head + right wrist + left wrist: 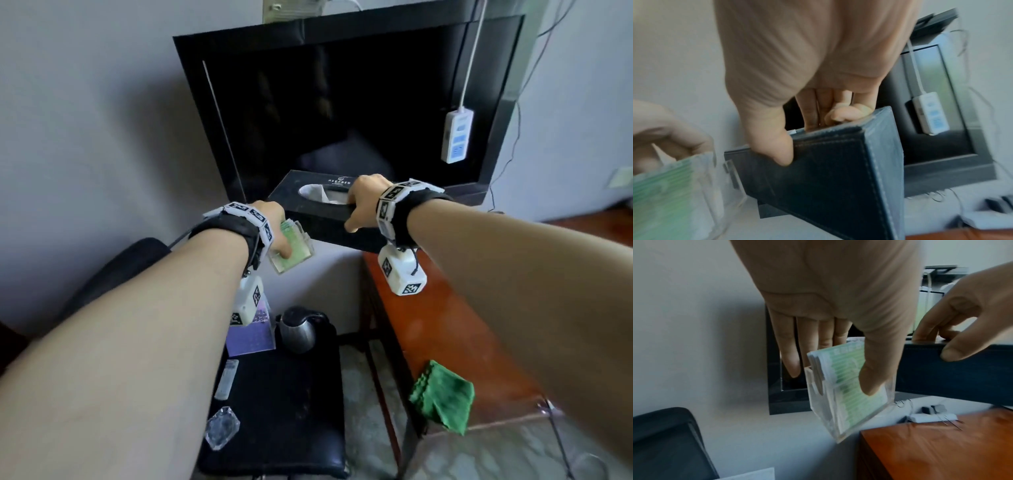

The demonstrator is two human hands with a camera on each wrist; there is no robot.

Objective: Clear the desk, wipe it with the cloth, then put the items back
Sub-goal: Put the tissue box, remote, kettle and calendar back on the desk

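Note:
My left hand [277, 226] pinches a clear acrylic card holder [293, 253] filled with green-and-white cards [849, 386], thumb on its front and fingers behind, held in the air left of the desk. My right hand [363, 202] grips a black leather tissue box [318, 212] at its near right corner, fingers curled over the top edge and thumb on the side [781, 151]. The box is lifted above the desk's left end. A folded green cloth [443, 395] lies at the near edge of the reddish wooden desk [445, 325].
A black chair seat [291, 411] left of the desk carries a steel kettle [298, 329], a purple card stand [251, 332], a clear glass ashtray [222, 428] and a small remote [226, 378]. A black TV [342, 113] hangs on the wall with a white power strip [457, 135] dangling over it.

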